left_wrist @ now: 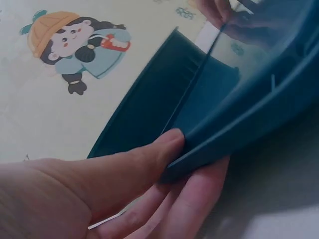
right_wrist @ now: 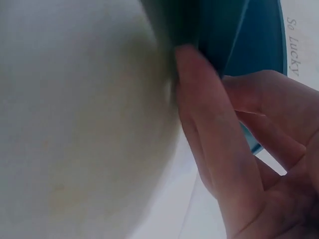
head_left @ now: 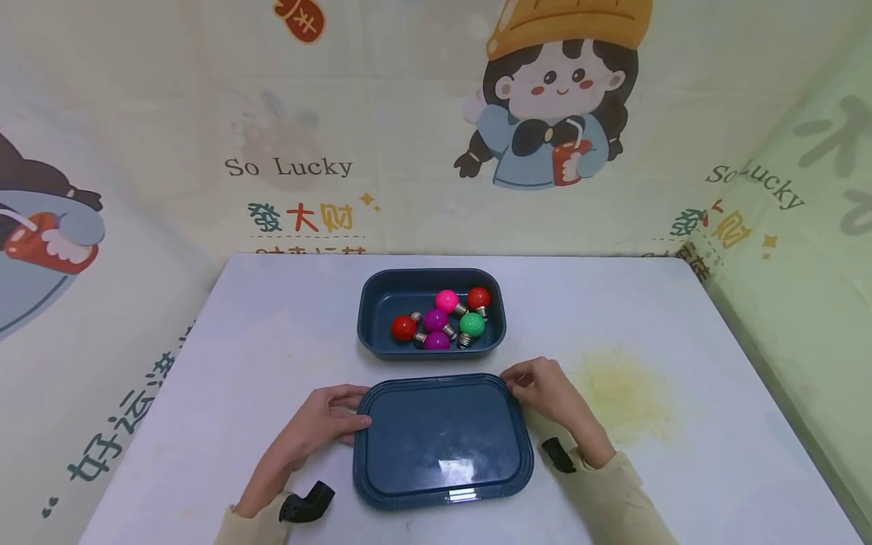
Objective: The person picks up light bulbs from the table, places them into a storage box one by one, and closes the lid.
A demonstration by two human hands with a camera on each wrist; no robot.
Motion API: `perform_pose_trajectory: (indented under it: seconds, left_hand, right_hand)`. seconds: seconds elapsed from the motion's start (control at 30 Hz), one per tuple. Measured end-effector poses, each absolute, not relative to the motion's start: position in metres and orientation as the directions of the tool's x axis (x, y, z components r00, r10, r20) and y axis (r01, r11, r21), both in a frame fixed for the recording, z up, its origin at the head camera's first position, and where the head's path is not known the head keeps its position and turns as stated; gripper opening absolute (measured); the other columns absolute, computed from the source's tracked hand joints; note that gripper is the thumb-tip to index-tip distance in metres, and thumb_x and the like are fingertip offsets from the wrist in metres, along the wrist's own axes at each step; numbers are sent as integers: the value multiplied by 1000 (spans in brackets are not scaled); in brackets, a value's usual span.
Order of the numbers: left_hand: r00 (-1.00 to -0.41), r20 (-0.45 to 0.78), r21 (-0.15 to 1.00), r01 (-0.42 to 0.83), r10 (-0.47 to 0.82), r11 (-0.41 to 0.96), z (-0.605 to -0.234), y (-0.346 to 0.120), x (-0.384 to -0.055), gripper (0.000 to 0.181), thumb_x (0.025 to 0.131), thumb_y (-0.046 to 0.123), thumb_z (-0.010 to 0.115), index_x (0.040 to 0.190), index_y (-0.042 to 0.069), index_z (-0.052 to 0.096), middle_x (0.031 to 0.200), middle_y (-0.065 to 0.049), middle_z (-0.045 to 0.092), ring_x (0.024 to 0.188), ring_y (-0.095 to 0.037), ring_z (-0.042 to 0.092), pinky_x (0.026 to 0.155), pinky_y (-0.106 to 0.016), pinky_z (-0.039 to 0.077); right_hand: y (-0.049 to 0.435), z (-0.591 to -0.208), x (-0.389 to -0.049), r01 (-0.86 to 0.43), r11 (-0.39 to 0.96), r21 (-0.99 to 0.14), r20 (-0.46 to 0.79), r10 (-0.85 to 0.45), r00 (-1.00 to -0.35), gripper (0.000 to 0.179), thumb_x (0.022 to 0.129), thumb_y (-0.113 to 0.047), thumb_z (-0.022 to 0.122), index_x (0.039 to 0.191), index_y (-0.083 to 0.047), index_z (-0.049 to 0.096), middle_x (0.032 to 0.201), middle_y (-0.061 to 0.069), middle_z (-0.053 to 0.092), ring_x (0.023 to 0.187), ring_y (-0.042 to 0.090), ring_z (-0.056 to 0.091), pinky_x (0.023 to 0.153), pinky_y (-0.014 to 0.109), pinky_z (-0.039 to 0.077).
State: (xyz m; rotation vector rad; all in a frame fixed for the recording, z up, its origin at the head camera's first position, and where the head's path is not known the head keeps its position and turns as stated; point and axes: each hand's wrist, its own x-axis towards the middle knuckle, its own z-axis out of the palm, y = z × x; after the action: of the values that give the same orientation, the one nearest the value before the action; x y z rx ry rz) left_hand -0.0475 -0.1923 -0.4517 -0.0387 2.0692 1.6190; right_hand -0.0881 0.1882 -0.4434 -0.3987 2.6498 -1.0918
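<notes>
A dark blue rectangular lid (head_left: 443, 439) with rounded corners is held between my two hands, close to the near side of the table. My left hand (head_left: 320, 416) pinches its left edge; the left wrist view shows the thumb on top and fingers beneath. At the far right corner, my right hand (head_left: 545, 390) grips the rim between thumb and fingers. Just beyond the lid stands a dark blue box (head_left: 378, 306) of matching colour. Inside it lie several round bulbs with metal screw bases: red (head_left: 403, 328), pink (head_left: 446, 300), purple (head_left: 436, 319) and green (head_left: 472, 324).
The white table (head_left: 293, 325) has a yellowish stain (head_left: 627, 393) to the right of my right hand. Printed cloth (head_left: 409, 151) with cartoon figures and lettering hangs behind the table and along both sides. Black wrist devices (head_left: 308, 503) sit at both sleeves.
</notes>
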Motion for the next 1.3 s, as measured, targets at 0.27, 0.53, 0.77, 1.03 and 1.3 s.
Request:
perform_pose_trajectory:
  seconds: [0.27,0.53,0.77,1.03,1.3]
  left_hand:
    - [-890,-372,922,-321,264,217,-444,-197,-47,62,88,16,76,141,-5,49,124,-23,64,90,-24,74,77,-34,59]
    - [-893,-373,921,-324,252,215,-434,-198,-47,70,84,18,80,141,-6,48,128,-25,63,97,-24,72,79,-35,60]
    - [-900,-356,924,-298,251,239,-415,-201,-46,72,82,18,82,140,-8,48,120,-19,67,92,-22,71,77,-37,60]
    - [-925,-319,932,-265,209,248,-400,-201,-48,63,82,18,82,134,-6,55,117,-18,69,94,-20,70,77,-36,60]
    - [-957,-239,955,-201,166,217,-393,-199,-50,51,83,14,81,126,-6,62,105,-19,73,88,-22,74,78,-36,60]
  right_hand:
    - [194,-442,-84,1,592,-806,-243,-330,-912,26,94,-10,67,117,2,66,88,9,72,64,17,67,55,30,57]
    - [204,-435,-85,55,511,-858,-284,-383,-879,43,92,-12,70,129,5,58,93,12,69,62,20,67,58,34,59]
    - [209,-423,-83,-11,446,-895,-202,-427,-881,43,92,-11,70,129,7,58,95,15,68,72,25,69,60,37,60]
    - [212,-410,-82,-60,412,-909,-131,-420,-898,38,91,-11,71,125,4,61,99,16,71,81,24,71,64,37,61]
    - [211,-401,-84,-110,377,-920,-53,-398,-916,31,91,-8,71,119,2,66,105,18,71,90,24,71,67,35,61]
